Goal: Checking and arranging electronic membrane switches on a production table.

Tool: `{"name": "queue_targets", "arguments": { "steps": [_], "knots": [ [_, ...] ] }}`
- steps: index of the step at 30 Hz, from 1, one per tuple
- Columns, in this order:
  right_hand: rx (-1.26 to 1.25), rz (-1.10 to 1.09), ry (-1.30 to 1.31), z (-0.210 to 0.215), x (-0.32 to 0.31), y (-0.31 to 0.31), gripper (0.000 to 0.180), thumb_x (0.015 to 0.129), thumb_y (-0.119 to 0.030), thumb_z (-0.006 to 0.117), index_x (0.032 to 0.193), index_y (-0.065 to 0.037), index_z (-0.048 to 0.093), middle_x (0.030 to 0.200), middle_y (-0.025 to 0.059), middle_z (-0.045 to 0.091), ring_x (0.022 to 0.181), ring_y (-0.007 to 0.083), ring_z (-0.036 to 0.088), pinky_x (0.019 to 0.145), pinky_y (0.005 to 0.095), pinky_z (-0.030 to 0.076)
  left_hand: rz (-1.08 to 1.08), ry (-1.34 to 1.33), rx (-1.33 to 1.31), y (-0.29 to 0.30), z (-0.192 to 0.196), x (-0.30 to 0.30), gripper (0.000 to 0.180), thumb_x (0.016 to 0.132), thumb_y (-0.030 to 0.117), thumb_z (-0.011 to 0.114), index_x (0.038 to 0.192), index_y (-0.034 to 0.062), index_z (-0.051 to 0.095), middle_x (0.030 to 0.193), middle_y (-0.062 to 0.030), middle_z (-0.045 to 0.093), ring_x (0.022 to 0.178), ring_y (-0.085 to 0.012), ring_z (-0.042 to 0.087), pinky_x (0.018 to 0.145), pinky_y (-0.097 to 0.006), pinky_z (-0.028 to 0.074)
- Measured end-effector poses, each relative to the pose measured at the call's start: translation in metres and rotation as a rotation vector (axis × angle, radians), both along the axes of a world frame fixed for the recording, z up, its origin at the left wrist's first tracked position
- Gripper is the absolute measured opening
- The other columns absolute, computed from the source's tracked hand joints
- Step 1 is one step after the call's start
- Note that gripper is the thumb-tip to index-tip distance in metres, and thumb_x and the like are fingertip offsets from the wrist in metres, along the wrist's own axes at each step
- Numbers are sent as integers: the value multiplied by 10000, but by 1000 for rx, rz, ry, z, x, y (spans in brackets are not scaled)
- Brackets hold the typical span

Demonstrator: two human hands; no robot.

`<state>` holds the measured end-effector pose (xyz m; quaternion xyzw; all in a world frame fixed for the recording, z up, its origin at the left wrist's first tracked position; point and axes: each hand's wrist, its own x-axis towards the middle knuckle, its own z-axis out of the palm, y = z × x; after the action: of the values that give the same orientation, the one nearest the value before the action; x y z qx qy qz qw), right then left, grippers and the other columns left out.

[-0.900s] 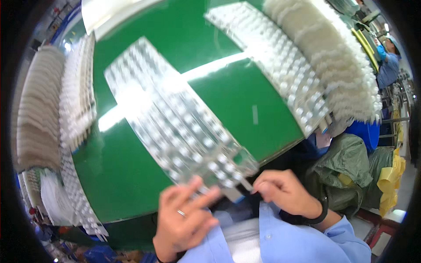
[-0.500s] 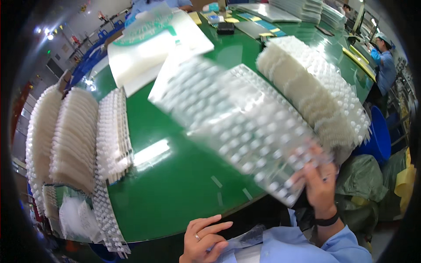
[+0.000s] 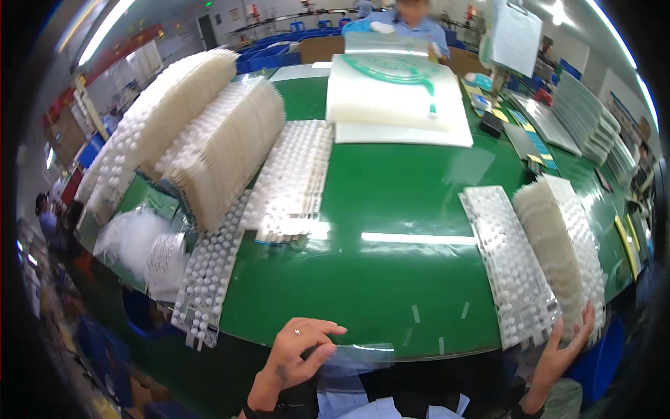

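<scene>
At the table's near edge, my left hand (image 3: 296, 356) has its fingers loosely stretched out. A strip of clear plastic film (image 3: 370, 355) lies just beside its fingertips; whether they touch cannot be made out. My right hand (image 3: 567, 353) is open, thumb and fingers spread, at the near end of a clear sheet with rows of white domes (image 3: 509, 269). That sheet lies flat at the right of the table. Against its right side leans a thick row of similar domed sheets (image 3: 558, 244), close to my right fingertips.
Tall rows of domed sheets (image 3: 223, 150) and a lower pile (image 3: 293, 181) fill the left. Clear bags (image 3: 139, 244) lie before them. A white stack with a green print (image 3: 384, 98) sits at the far side, a person (image 3: 408, 28) behind it. A blue bin (image 3: 604, 359) stands right.
My right hand has let go of the domed sheet it was swinging over the table. The view has turned right-to-left. My left hand stays near the table's front edge.
</scene>
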<state>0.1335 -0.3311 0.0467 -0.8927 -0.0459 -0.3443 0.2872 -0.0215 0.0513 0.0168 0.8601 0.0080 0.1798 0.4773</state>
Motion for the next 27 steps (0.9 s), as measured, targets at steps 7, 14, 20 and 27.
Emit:
{"name": "queue_targets", "arguments": {
  "steps": [7, 14, 20, 27],
  "knots": [
    [-197, 1357, 354, 106, 9, 199, 367, 827, -144, 668, 1162, -17, 589, 1193, 163, 571, 1124, 336, 519, 966, 420, 405, 49, -27, -57, 18, -27, -18, 121, 826, 105, 677, 735, 36, 639, 972, -82, 728, 841, -210, 672, 783, -330, 477],
    [-430, 1363, -81, 7, 39, 435, 387, 774, -281, 709, 1004, 18, 623, 1047, 192, 606, 1026, 366, 558, 856, 445, 461, 34, -149, -147, 13, -30, -7, 119, 849, 101, 661, 769, 16, 639, 978, -93, 716, 846, -234, 674, 738, -335, 506],
    [-713, 1083, -12, -52, 36, 494, 268, 772, -220, 688, 926, -5, 643, 1065, 164, 625, 1006, 354, 595, 743, 452, 503, 5, -194, -144, 18, -34, -11, 95, 867, 104, 648, 827, 18, 635, 943, -87, 701, 839, -254, 668, 728, -341, 523],
    [-347, 1261, 275, -26, 77, 483, 276, 764, -220, 692, 959, -31, 641, 1057, 193, 637, 1016, 358, 586, 826, 445, 493, -26, -167, -198, 20, -34, -14, 100, 875, 116, 643, 838, 23, 642, 945, -87, 698, 834, -255, 663, 715, -341, 522]
  ]
}}
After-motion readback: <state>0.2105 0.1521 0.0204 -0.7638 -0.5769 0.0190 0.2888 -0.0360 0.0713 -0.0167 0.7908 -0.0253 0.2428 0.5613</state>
